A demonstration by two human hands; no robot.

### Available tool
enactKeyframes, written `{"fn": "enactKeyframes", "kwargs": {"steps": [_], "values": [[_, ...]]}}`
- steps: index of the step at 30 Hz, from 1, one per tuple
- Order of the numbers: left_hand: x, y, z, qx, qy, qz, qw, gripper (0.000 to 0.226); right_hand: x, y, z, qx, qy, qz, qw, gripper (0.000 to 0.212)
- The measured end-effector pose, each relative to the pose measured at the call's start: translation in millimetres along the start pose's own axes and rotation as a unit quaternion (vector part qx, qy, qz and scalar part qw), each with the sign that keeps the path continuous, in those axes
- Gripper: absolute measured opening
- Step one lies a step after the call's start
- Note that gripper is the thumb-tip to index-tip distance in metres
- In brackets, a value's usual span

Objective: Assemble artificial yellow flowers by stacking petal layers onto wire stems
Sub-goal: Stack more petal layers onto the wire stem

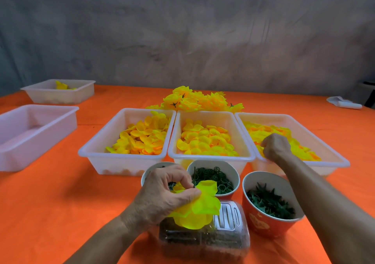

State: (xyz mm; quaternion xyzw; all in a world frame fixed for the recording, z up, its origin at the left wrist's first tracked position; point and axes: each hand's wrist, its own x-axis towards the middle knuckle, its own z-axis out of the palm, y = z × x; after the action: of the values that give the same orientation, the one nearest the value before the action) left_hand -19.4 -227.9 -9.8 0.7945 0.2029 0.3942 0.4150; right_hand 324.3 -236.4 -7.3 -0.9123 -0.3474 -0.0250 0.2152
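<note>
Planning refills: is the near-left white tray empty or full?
Empty: the near-left tray shows only its bare pale floor, no petals inside.

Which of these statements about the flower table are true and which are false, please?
1. The left hand holds a partly built yellow flower. True.
2. The right hand reaches into the middle petal tray. False: it is in the right tray.
3. Finished flowers lie piled behind the three trays. True.
4. The tablecloth is blue. False: the tablecloth is orange.
5. The large tray at the far left is full of petals. False: no petals show in it.
</note>
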Motion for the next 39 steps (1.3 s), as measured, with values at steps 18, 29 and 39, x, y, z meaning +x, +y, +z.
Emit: {"fn": "enactKeyframes", "kwargs": {"steps": [18,29,39], "values": [[-2.1,-0.9,1.3,0.0,0.007,-0.002,1.0,0.016,-5.5,19.1,0.8,0.25,0.119,0.012,0.961,0.02],[-2.7,1.6,1.2,0.002,0.002,-0.01,1.0,0.018,-13.5,16.7,-11.8,0.551,0.148,0.044,0.82,0.013],[-3.6,2.1,1.4,0.004,0.01,-0.009,1.0,0.016,-34.3,-0.6,-50.7,0.785,0.038,0.064,0.616,0.014]]}}
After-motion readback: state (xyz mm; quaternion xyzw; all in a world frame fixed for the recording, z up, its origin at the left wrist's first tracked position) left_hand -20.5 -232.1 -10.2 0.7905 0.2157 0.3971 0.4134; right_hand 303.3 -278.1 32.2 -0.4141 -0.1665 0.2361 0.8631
